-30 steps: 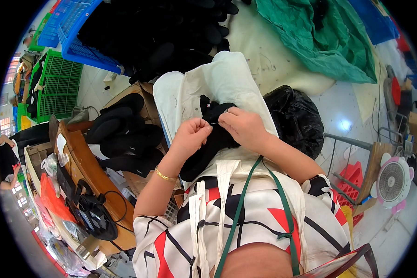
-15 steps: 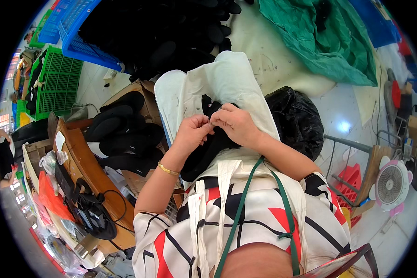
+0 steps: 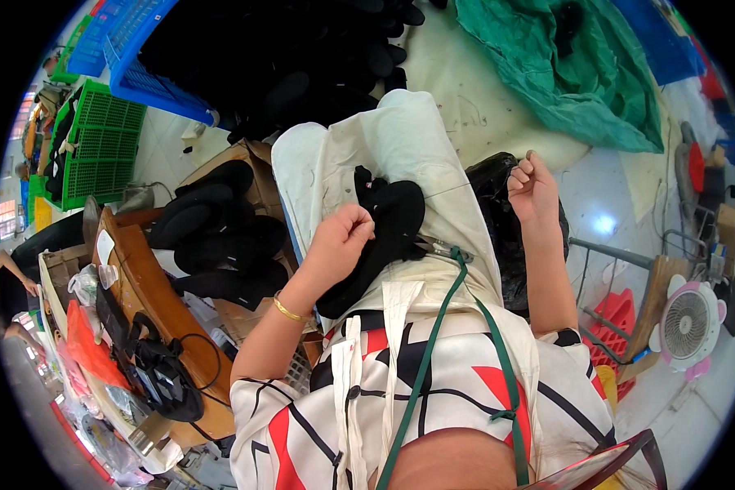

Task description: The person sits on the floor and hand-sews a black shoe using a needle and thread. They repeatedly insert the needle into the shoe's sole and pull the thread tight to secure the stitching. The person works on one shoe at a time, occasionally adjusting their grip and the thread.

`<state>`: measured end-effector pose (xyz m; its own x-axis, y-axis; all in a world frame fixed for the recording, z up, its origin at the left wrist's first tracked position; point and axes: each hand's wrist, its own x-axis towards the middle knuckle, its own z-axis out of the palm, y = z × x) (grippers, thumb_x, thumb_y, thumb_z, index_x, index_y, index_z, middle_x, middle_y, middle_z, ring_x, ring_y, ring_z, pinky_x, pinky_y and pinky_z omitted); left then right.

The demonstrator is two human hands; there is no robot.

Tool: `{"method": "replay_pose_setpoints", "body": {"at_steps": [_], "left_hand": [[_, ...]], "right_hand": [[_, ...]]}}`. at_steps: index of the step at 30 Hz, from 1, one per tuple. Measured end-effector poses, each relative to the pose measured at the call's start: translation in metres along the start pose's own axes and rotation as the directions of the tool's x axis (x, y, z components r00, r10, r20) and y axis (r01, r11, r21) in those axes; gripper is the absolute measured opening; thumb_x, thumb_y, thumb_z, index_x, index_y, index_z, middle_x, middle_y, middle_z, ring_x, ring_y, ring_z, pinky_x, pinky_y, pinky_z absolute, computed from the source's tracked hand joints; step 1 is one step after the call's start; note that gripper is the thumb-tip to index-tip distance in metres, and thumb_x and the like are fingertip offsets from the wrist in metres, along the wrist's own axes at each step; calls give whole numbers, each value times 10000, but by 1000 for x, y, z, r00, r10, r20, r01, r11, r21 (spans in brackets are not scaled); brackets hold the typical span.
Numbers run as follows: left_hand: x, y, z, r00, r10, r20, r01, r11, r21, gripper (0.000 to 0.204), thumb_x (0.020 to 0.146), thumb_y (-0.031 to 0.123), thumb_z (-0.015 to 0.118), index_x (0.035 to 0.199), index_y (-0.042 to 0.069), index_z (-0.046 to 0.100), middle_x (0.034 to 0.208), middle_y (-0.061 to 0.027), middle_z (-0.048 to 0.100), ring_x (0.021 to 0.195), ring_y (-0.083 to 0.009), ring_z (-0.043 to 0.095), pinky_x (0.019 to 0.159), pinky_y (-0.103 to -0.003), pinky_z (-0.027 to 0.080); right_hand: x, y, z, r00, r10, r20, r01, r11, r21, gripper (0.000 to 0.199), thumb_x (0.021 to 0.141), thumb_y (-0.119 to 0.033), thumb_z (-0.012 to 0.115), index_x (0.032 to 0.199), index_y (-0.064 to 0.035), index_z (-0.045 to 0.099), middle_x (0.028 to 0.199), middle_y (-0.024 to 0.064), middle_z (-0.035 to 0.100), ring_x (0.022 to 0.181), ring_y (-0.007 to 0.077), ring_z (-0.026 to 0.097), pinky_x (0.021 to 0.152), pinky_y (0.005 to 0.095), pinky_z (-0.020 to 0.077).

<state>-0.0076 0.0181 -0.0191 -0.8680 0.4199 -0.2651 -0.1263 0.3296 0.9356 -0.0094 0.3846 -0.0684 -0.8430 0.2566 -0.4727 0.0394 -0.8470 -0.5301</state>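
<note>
Working near a blue crate (image 3: 157, 91) and white fan (image 3: 684, 322), we had the black piece (image 3: 399, 214) on pale cloth (image 3: 410, 126). Our left hand (image 3: 339, 242) was curled shut over it, our right hand (image 3: 534, 189) raised apart, also closed; their contents we could not tell.

Left fingers (image 3: 359, 219) hold a black shoe (image 3: 402, 214), right fingers (image 3: 526, 168) curled well apart.
</note>
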Motion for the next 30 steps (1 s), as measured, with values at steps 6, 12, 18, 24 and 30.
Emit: {"method": "replay_pose_setpoints", "body": {"at_steps": [6,12,18,24,30], "left_hand": [[-1,23,16,844,535,-27,-324,550,770,62,862,116,686,879,95,630,725,-78,603,599,-239,586,532,-326,479],[20,12,7,850,511,127,-337,344,876,96,827,162,663,787,121,586,631,-44,564,597,-228,611,494,-370,469],[36,19,4,901,422,99,-315,481,818,149,831,172,690,713,116,620,651,-54,608,631,-268,630,531,-387,491],[40,18,14,822,543,173,-408,349,844,126,759,122,686,686,102,585,760,-49,535,778,-239,590,589,-359,517],[42,12,15,842,533,82,-381,481,789,90,779,116,681,723,83,619,788,-65,541,796,-241,599,631,-369,524]], "right_hand": [[-3,7,-9,1000,-4,-20,4,1000,-2,74,1019,-161,554,973,-104,545,722,-23,505,587,99,451,509,244,376],[-30,-10,28,982,-106,158,129,981,-143,82,1026,-165,547,991,-91,538,725,-5,509,591,95,462,510,235,381],[-64,-29,77,916,-149,374,275,910,-311,102,1030,-175,548,1019,-73,547,685,-2,494,550,88,444,482,226,365],[-65,-49,101,861,-212,462,393,854,-341,113,1026,-162,551,1051,-53,563,673,-2,486,539,85,439,473,226,354],[-50,-114,107,689,-538,486,649,756,-82,140,1016,-141,564,1091,-23,576,728,24,521,604,91,480,529,224,385]]}}
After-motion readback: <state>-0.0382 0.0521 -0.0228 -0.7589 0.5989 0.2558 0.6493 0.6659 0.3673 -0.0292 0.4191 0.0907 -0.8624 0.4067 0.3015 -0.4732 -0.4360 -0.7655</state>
